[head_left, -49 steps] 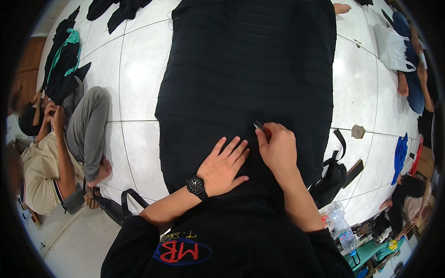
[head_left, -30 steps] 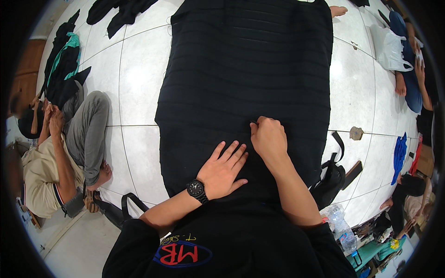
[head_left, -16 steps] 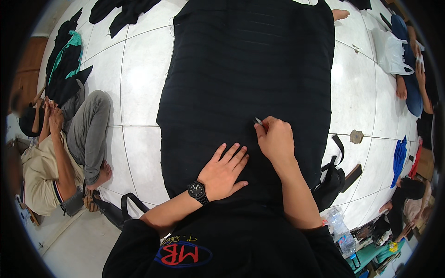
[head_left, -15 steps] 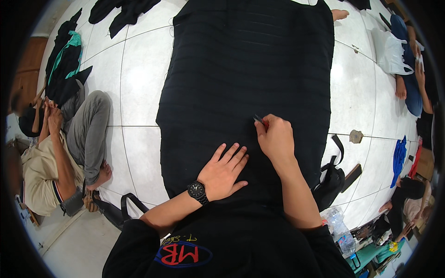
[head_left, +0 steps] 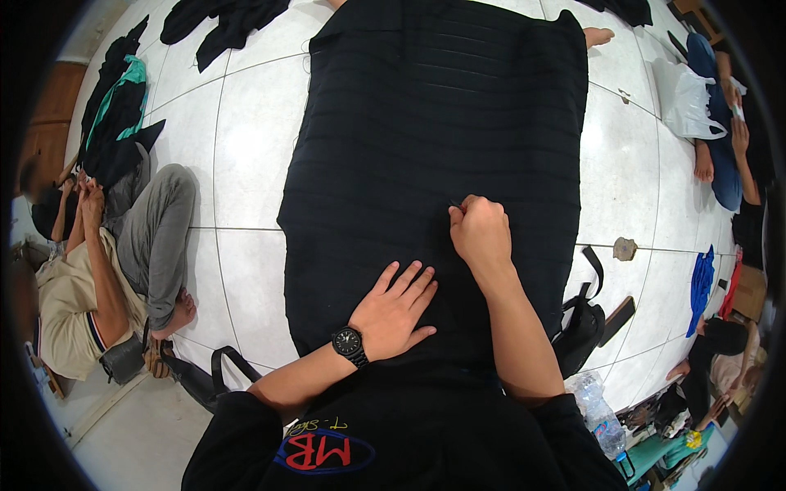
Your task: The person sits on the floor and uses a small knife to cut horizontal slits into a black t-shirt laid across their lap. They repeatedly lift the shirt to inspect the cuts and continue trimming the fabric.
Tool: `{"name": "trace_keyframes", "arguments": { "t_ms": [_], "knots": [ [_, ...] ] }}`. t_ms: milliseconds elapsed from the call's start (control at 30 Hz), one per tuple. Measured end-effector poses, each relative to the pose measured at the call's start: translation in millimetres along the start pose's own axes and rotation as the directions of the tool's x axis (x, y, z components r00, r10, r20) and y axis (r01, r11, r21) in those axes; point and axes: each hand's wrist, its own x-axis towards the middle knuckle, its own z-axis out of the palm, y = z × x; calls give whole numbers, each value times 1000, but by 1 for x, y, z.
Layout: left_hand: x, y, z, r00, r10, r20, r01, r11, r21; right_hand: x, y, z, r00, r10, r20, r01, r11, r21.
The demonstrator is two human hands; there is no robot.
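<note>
A large black cloth (head_left: 434, 123) with faint horizontal stripes lies spread on the white tiled floor in front of me. My left hand (head_left: 395, 311), with a black wristwatch on the wrist, rests flat on the cloth with fingers spread. My right hand (head_left: 479, 233) is closed in a fist on the cloth just above and to the right of it. It pinches a small thin tool (head_left: 454, 205) whose tip pokes out at the thumb side and touches the fabric. What the tool is I cannot make out.
A person (head_left: 98, 262) sits on the floor at the left. Dark clothes (head_left: 119, 114) lie at the upper left. A black bag (head_left: 585, 323) and a plastic bottle (head_left: 596, 409) sit at my right. Other people (head_left: 720, 147) and a white plastic bag (head_left: 686, 102) are at the right edge.
My right hand shifted slightly up and down along the cloth while holding the small tool. My left hand stayed flat in the same place.
</note>
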Motion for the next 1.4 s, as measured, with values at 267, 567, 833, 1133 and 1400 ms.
{"name": "trace_keyframes", "arguments": {
  "t_ms": [267,567,833,1133,1400],
  "knots": [
    [1,1,0,1000,-4,0,4,1000,-1,6,-4,0,994,78,76,-79,997,11],
    [0,0,0,1000,-4,-19,4,999,-32,7,-5,-2,996,64,55,-66,998,22],
    [-29,-57,-42,764,-313,-565,235,949,-208,-39,66,-61,920,190,-344,0,876,483],
    [-84,-165,28,505,-856,108,171,-23,-985,-65,241,-62,806,588,62,-535,681,500],
    [-100,-144,4,268,-888,-374,403,455,-794,-97,219,-59,842,286,-457,-245,958,149]
  ]
}}
